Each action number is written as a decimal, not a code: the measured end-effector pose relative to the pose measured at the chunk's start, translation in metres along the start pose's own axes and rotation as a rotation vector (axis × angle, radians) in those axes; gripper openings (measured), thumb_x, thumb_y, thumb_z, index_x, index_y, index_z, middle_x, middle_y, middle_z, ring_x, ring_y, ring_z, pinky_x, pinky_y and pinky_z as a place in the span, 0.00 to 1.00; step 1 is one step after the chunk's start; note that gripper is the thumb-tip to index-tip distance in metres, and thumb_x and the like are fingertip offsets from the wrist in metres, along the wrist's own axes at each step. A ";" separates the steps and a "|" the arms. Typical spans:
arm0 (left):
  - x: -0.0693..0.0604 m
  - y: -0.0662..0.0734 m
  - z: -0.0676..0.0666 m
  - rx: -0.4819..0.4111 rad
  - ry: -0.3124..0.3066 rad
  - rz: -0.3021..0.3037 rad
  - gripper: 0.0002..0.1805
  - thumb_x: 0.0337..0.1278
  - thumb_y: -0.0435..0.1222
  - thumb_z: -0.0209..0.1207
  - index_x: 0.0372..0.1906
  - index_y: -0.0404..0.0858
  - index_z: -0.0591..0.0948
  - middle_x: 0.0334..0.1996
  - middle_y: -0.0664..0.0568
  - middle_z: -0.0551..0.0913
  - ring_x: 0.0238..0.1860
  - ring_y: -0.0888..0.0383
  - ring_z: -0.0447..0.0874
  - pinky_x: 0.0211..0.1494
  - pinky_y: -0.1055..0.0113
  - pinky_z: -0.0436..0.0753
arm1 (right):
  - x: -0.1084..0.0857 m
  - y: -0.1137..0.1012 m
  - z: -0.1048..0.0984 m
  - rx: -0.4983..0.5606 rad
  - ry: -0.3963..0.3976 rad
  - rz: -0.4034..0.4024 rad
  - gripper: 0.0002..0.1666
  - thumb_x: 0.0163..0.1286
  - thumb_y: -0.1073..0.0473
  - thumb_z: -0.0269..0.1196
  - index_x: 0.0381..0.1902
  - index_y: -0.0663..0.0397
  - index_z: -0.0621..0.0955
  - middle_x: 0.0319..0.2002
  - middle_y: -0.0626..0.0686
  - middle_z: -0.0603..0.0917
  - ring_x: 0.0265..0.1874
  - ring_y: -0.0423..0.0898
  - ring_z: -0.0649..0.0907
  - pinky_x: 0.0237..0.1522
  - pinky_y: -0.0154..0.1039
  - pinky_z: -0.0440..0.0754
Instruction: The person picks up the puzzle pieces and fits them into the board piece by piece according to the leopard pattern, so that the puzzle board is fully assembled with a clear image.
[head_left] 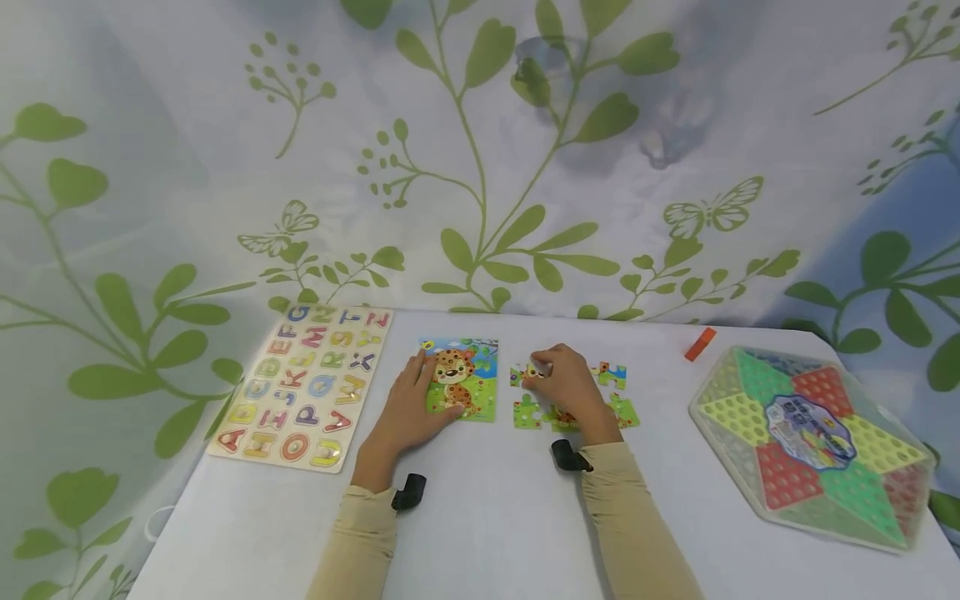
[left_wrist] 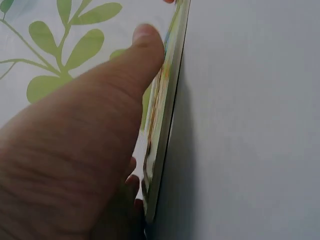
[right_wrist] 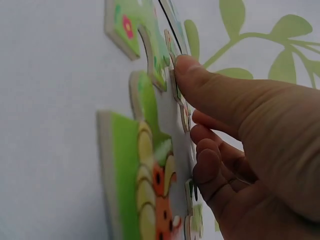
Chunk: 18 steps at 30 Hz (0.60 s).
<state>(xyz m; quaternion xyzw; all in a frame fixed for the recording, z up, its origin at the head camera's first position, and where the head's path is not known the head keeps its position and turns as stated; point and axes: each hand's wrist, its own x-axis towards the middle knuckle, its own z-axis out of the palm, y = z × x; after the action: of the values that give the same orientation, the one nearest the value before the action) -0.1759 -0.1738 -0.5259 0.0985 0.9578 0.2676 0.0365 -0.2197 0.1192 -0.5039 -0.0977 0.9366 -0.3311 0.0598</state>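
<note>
My left hand (head_left: 414,404) lies at the left side of a square leopard puzzle (head_left: 480,392), its thumb (left_wrist: 147,50) on the lower part of the picture. Seen edge-on in the left wrist view, the puzzle is a thin board. To its right, my right hand (head_left: 567,383) pinches a small puzzle piece (right_wrist: 179,95) between thumb and curled fingers. Loose green pieces (head_left: 527,412) with flowers and an orange-spotted piece (right_wrist: 162,200) lie around and below that hand. The hand hides part of these pieces in the head view.
At the left lies a wooden alphabet board (head_left: 306,387) with coloured letters. A hexagonal star-patterned game board (head_left: 813,450) occupies the right side. Near the back edge rests a small red-orange block (head_left: 700,344). Leaf-patterned cloth (head_left: 450,167) hangs behind the white table (head_left: 480,517).
</note>
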 end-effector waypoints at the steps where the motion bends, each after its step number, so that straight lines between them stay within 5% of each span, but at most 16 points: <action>1: -0.001 -0.002 -0.001 0.002 -0.013 -0.003 0.59 0.57 0.60 0.66 0.83 0.38 0.49 0.84 0.41 0.44 0.84 0.39 0.41 0.83 0.41 0.51 | 0.000 -0.001 0.000 -0.006 -0.005 0.001 0.30 0.66 0.48 0.73 0.61 0.56 0.84 0.55 0.60 0.81 0.43 0.51 0.82 0.45 0.48 0.83; 8: 0.000 -0.006 -0.008 0.009 -0.055 -0.001 0.66 0.49 0.61 0.72 0.82 0.33 0.48 0.83 0.40 0.45 0.83 0.39 0.43 0.83 0.42 0.55 | -0.001 -0.007 -0.001 0.012 -0.012 0.035 0.24 0.65 0.51 0.74 0.53 0.58 0.83 0.51 0.60 0.80 0.46 0.55 0.80 0.51 0.52 0.81; 18: -0.002 -0.008 -0.007 0.030 -0.063 -0.048 0.73 0.46 0.63 0.73 0.82 0.31 0.41 0.83 0.36 0.43 0.83 0.39 0.41 0.84 0.43 0.51 | -0.004 -0.014 0.008 0.159 0.075 0.024 0.08 0.72 0.52 0.67 0.46 0.45 0.86 0.38 0.50 0.89 0.38 0.48 0.87 0.39 0.45 0.84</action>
<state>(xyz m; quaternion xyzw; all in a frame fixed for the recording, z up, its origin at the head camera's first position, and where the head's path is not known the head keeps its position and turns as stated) -0.1758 -0.1846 -0.5239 0.0843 0.9621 0.2492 0.0718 -0.2126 0.1045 -0.5007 -0.0689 0.9100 -0.4072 0.0362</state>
